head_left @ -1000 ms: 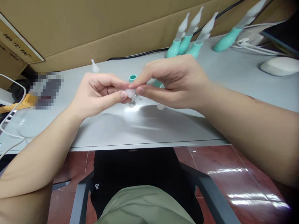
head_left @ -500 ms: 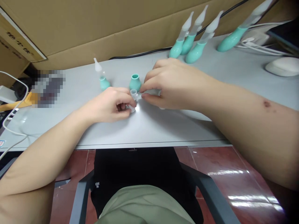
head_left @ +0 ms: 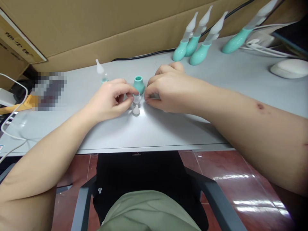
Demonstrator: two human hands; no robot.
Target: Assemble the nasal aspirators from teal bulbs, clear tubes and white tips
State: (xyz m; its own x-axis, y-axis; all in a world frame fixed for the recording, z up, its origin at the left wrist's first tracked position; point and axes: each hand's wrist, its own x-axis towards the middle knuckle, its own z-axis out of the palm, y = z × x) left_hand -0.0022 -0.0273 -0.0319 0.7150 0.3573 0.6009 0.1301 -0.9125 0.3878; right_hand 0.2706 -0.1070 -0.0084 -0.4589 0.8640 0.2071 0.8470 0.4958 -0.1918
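Note:
My left hand [head_left: 112, 99] has its index finger and thumb closed at the rim of a small clear plastic tube [head_left: 136, 98]. Just below that tube, a small white rounded piece [head_left: 136, 110] lies on the grey table [head_left: 154, 130]. Behind the tube stands an open-topped mint green bulb [head_left: 139, 84]. My right hand [head_left: 166, 86] is close to the right of the bulb and tube, its fingers curled and thumb and index pressed together; whatever they hold, if anything, is hidden. Past my left hand stands a nasal aspirator [head_left: 100, 69] with a white tip, partly covered.
Several assembled mint green nasal aspirators [head_left: 198, 54] stand at the back right. A white mouse [head_left: 288, 68] and cables lie at far right. A cardboard wall [head_left: 96, 29] with a black cable [head_left: 144, 56] borders the back. A yellow-handled object [head_left: 14, 109] and white cable are at left.
My left hand has shifted up from the white piece to the clear tube, leaving the white piece uncovered. The fingers of my right hand have curled closer together.

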